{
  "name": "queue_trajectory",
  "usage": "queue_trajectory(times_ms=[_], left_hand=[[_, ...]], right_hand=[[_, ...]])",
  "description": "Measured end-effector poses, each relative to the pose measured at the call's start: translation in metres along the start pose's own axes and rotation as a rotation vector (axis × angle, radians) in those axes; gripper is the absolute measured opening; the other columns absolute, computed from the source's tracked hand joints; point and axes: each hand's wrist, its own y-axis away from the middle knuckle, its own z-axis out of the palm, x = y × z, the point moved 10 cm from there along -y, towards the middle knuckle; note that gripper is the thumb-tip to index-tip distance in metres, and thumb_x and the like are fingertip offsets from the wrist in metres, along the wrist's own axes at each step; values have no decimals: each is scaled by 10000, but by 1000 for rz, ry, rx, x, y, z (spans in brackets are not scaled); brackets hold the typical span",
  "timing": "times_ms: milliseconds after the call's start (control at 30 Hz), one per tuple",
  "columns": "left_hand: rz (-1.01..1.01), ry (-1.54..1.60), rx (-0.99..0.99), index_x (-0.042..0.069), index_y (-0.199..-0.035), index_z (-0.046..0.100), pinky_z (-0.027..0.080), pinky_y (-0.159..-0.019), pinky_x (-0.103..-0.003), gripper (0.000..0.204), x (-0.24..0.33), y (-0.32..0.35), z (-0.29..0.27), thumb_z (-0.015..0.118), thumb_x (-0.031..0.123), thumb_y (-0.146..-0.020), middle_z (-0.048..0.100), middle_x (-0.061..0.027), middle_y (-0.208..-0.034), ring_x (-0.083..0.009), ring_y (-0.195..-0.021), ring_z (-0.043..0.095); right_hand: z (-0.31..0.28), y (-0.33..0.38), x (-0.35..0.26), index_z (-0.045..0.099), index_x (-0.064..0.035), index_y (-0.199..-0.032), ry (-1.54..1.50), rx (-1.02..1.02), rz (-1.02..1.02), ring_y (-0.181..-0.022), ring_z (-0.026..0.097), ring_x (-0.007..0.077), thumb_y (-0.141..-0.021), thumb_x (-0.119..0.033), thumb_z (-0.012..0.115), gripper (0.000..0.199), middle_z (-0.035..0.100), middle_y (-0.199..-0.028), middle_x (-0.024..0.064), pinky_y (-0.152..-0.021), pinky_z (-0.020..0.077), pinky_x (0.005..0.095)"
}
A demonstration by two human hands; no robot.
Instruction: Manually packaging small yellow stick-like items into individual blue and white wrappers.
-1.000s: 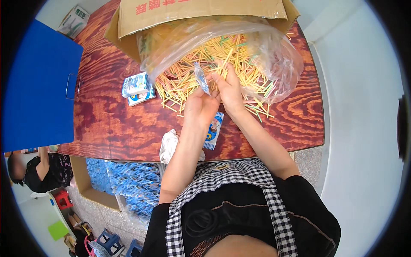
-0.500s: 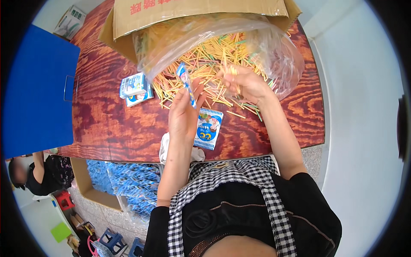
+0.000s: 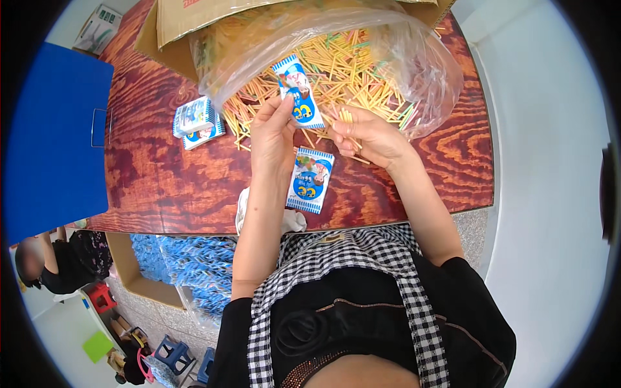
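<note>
Head view: your left hand (image 3: 273, 129) pinches a blue-and-white printed packet (image 3: 299, 94) by its edge; your right hand (image 3: 372, 134), just beside it, is closed around a bundle of yellow sticks (image 3: 347, 118). Beyond, loose coloured sticks (image 3: 352, 58) fill a clear plastic bag (image 3: 446, 77). A flat packet (image 3: 310, 182) lies on the worktop (image 3: 174, 194) nearer you.

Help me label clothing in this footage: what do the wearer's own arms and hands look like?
The left hand and right hand are bare, with no gloves. The left forearm and right forearm are uncovered too, and no watch or bracelet shows. Higher up are a black left sleeve and a black right sleeve, both short.
</note>
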Motion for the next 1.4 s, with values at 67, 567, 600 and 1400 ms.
queue_trajectory(times_ms=[67, 567, 600, 1400], left_hand=[[75, -29, 62, 32, -944, 619, 480, -753, -248, 58, 2, 10, 3, 612, 62, -895, 659, -46, -923, -95, -821, 599], [111, -76, 127, 25, -911, 613, 532, -667, -237, 39, 37, 20, -21, 611, 61, -896, 674, -60, -881, -109, -756, 644], [-7, -23, 73, 22, -915, 616, 538, -674, -250, 44, 22, 17, -21, 606, 62, -899, 675, -65, -880, -118, -756, 648], [-25, -347, 61, 5, -893, 617, 472, -600, -191, 62, 10, 38, -5, 631, 64, -882, 665, -33, -811, -59, -668, 598]], right_hand=[[0, 4, -1, 491, -14, -1118, -69, 46, -31, -607, 491, 92, -920, -110, 580, 238, 543, -776, 20, -529, 408, 228], [-13, 14, -15, 500, -46, -992, -10, 110, -187, -644, 452, 81, -883, -144, 626, 193, 496, -782, 15, -575, 381, 207], [-12, 14, -21, 494, -47, -994, 76, 126, -233, -640, 452, 80, -887, -130, 615, 182, 498, -779, 17, -574, 379, 204], [-5, 3, -7, 544, -17, -1029, -65, 182, -146, -519, 377, 37, -936, -122, 566, 142, 527, -757, 0, -453, 301, 177]])
